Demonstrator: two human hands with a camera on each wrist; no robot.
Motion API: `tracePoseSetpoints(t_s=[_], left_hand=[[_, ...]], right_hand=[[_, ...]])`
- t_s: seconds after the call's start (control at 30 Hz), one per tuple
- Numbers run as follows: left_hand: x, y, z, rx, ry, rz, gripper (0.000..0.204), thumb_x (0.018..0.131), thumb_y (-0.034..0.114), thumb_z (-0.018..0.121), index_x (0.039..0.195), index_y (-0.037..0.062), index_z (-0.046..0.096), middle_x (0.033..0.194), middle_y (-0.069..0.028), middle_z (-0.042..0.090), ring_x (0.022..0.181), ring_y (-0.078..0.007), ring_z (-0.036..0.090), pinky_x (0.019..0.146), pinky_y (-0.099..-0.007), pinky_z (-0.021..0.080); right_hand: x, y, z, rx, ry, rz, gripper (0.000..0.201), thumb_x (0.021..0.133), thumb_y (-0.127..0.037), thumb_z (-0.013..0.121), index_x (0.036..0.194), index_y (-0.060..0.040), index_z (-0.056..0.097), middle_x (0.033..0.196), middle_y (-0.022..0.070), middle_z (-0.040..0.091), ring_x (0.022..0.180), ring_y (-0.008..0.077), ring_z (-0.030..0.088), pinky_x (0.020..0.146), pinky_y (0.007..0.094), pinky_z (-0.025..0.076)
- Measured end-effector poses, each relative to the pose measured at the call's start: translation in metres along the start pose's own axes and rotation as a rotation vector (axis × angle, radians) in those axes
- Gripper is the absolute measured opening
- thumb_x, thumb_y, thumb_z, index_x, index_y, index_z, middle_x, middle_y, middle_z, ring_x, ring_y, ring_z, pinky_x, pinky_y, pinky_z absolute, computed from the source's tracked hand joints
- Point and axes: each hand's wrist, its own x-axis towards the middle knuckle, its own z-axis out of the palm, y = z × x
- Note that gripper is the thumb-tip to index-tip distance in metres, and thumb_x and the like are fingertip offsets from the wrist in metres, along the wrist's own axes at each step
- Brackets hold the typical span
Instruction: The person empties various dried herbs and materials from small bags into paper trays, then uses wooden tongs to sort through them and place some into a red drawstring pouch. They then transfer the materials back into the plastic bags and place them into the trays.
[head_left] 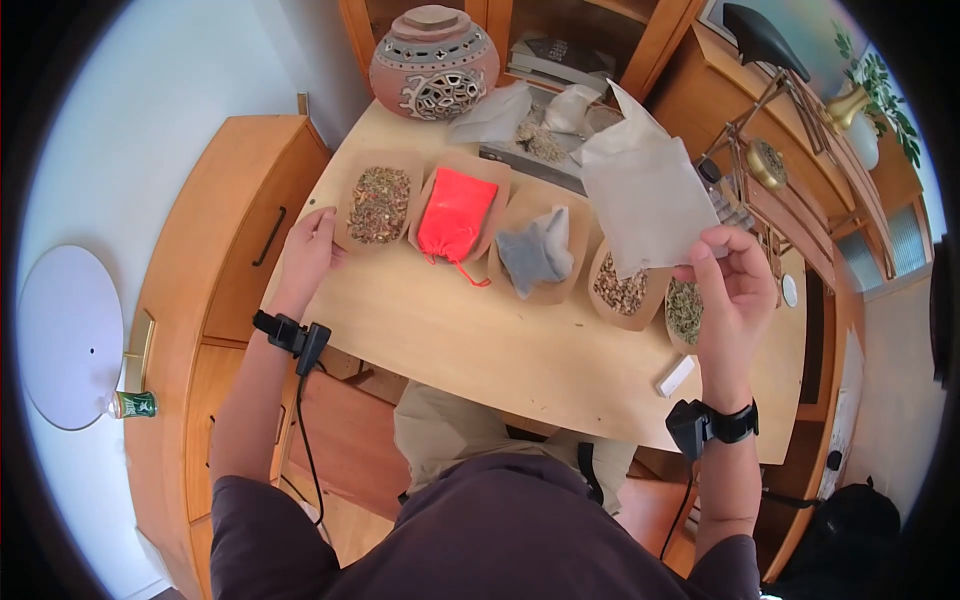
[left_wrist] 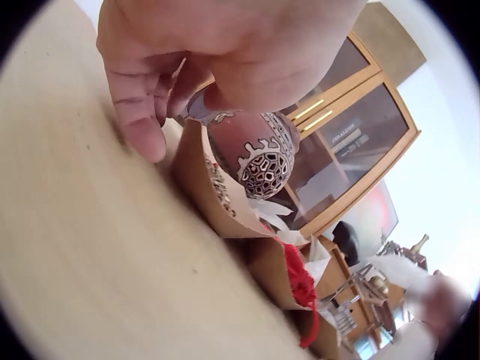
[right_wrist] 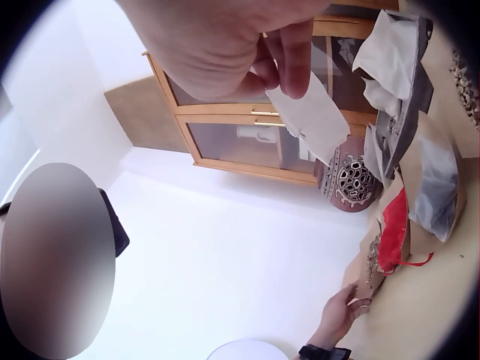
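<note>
In the head view my left hand (head_left: pixel 312 250) is at the left edge of a brown paper tray (head_left: pixel 345 228) of mixed dried herbs (head_left: pixel 380 205). The left wrist view shows the tray's raised corner (left_wrist: pixel 189 154) between the thumb and fingers of my left hand (left_wrist: pixel 225 49). My right hand (head_left: pixel 738 290) pinches the lower corner of a thin white pouch (head_left: pixel 650 200), held up over the trays on the right. From the right wrist view, the pouch (right_wrist: pixel 311 116) hangs from the fingertips of my right hand (right_wrist: pixel 232 37).
Beside the herb tray lie a red drawstring pouch (head_left: pixel 458 210), a dark-filled pouch (head_left: pixel 535 252), brown pieces (head_left: pixel 620 288) and green herbs (head_left: pixel 685 312) in trays. Behind stand a patterned pot (head_left: pixel 435 65) and a grey tray (head_left: pixel 530 165). A white object (head_left: pixel 676 376) lies near the front edge.
</note>
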Motion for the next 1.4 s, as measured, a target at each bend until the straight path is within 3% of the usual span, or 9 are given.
tracePoseSetpoints(t_s=[0.23, 0.47, 0.83, 0.93, 1.03, 1.13, 1.23, 1.33, 1.4], left_hand=[[0.052, -0.066, -0.025, 0.275, 0.084, 0.443, 0.023, 0.107, 0.005, 0.046, 0.121, 0.0034, 0.065, 0.082, -0.0061, 0.064, 0.067, -0.0141, 0.065, 0.061, -0.0323, 0.052], [0.043, -0.053, -0.016, 0.116, 0.136, 0.366, 0.020, 0.106, 0.003, 0.046, 0.117, 0.0039, 0.063, 0.075, -0.0054, 0.060, 0.065, -0.0126, 0.057, 0.063, -0.0299, 0.048], [0.033, -0.037, -0.012, 0.120, 0.182, 0.410, 0.014, 0.106, 0.002, 0.046, 0.111, 0.0024, 0.059, 0.069, -0.0037, 0.052, 0.062, -0.0116, 0.050, 0.062, -0.0295, 0.045], [0.032, -0.035, -0.012, 0.119, 0.180, 0.400, 0.013, 0.107, 0.002, 0.046, 0.111, 0.0021, 0.059, 0.069, -0.0040, 0.051, 0.062, -0.0122, 0.050, 0.063, -0.0299, 0.045], [0.033, -0.037, -0.012, 0.090, 0.169, 0.373, 0.013, 0.107, 0.002, 0.047, 0.110, 0.0018, 0.059, 0.069, -0.0047, 0.052, 0.063, -0.0130, 0.051, 0.063, -0.0305, 0.046], [0.032, -0.036, -0.012, 0.109, 0.162, 0.373, 0.012, 0.106, 0.002, 0.047, 0.110, 0.0016, 0.059, 0.070, -0.0054, 0.052, 0.063, -0.0139, 0.052, 0.063, -0.0307, 0.046], [0.031, -0.035, -0.013, 0.124, 0.170, 0.384, 0.012, 0.107, 0.003, 0.047, 0.109, 0.0017, 0.059, 0.071, -0.0052, 0.052, 0.064, -0.0135, 0.051, 0.063, -0.0304, 0.046], [0.033, -0.037, -0.012, 0.144, 0.180, 0.403, 0.011, 0.107, 0.003, 0.048, 0.108, 0.0022, 0.059, 0.071, -0.0051, 0.052, 0.064, -0.0134, 0.050, 0.063, -0.0304, 0.045], [0.033, -0.038, -0.011, 0.119, 0.174, 0.405, 0.011, 0.106, 0.004, 0.048, 0.108, 0.0024, 0.059, 0.071, -0.0054, 0.053, 0.064, -0.0134, 0.051, 0.063, -0.0305, 0.045]], right_hand=[[0.077, 0.010, 0.041, 0.090, -0.059, -0.044, 0.015, 0.099, 0.002, 0.060, 0.113, -0.0004, 0.064, 0.098, 0.0001, 0.063, 0.085, 0.0072, 0.062, 0.077, 0.0228, 0.049], [0.169, 0.017, 0.103, 0.027, -0.182, 0.046, 0.019, 0.097, -0.002, 0.059, 0.115, 0.0025, 0.062, 0.102, 0.0082, 0.068, 0.085, 0.0170, 0.069, 0.071, 0.0324, 0.061], [0.263, 0.091, 0.168, -0.124, -0.261, 0.360, 0.022, 0.096, -0.005, 0.058, 0.115, 0.0044, 0.063, 0.100, 0.0122, 0.066, 0.084, 0.0227, 0.069, 0.073, 0.0376, 0.063], [0.266, 0.098, 0.172, -0.269, -0.250, 0.319, 0.028, 0.092, -0.009, 0.065, 0.118, 0.0012, 0.064, 0.100, 0.0111, 0.068, 0.084, 0.0229, 0.069, 0.072, 0.0399, 0.061], [0.276, 0.110, 0.176, -0.388, -0.287, 0.319, 0.029, 0.090, -0.010, 0.075, 0.115, -0.0040, 0.063, 0.099, 0.0053, 0.066, 0.085, 0.0163, 0.067, 0.074, 0.0337, 0.057], [0.293, 0.127, 0.177, -0.471, -0.435, 0.237, 0.033, 0.085, -0.015, 0.081, 0.113, -0.0034, 0.068, 0.102, 0.0068, 0.070, 0.090, 0.0163, 0.069, 0.078, 0.0337, 0.057], [0.301, 0.124, 0.180, -0.698, -0.505, 0.131, 0.044, 0.080, -0.022, 0.086, 0.116, 0.0001, 0.073, 0.106, 0.0117, 0.073, 0.094, 0.0200, 0.072, 0.084, 0.0326, 0.058], [0.304, 0.125, 0.186, -0.992, -0.495, -0.158, 0.060, 0.075, -0.029, 0.089, 0.123, 0.0035, 0.072, 0.111, 0.0174, 0.074, 0.100, 0.0258, 0.073, 0.090, 0.0343, 0.057], [0.298, 0.122, 0.193, -0.999, -0.462, -0.125, 0.066, 0.074, -0.031, 0.089, 0.126, 0.0047, 0.071, 0.114, 0.0199, 0.074, 0.104, 0.0283, 0.073, 0.093, 0.0354, 0.057]])
